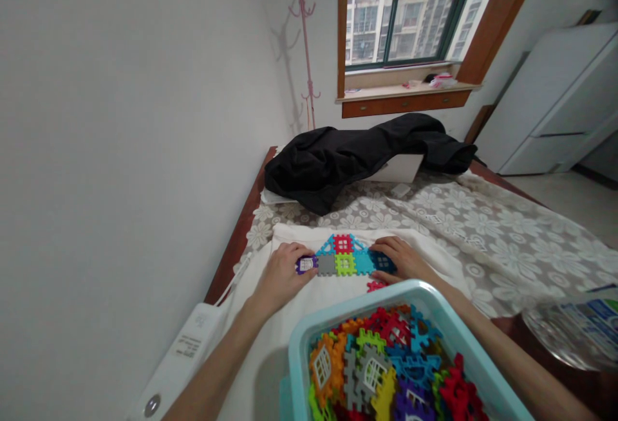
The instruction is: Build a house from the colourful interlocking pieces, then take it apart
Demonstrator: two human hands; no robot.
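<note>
On a white cloth [290, 305] lies a flat row of interlocking plastic building tiles. From left to right it runs through a purple window tile [306, 265], a grey tile [326, 265], a lime green window tile [346, 264], a light blue tile [364, 263] and a dark blue window tile [383, 262]. Above the row sits a red window tile [342, 243] between two blue triangular tiles. My left hand [282, 273] grips the purple tile at the left end. At the other end, the thumb and fingers of my right hand [403, 259] hold the dark blue tile.
A light blue bin [297, 344] full of mixed tiles stands close in front. One red tile [375, 286] lies behind its rim. A white device [186, 344] is at left, a clear plastic container [555, 337] at right, a black garment [347, 157] at the back.
</note>
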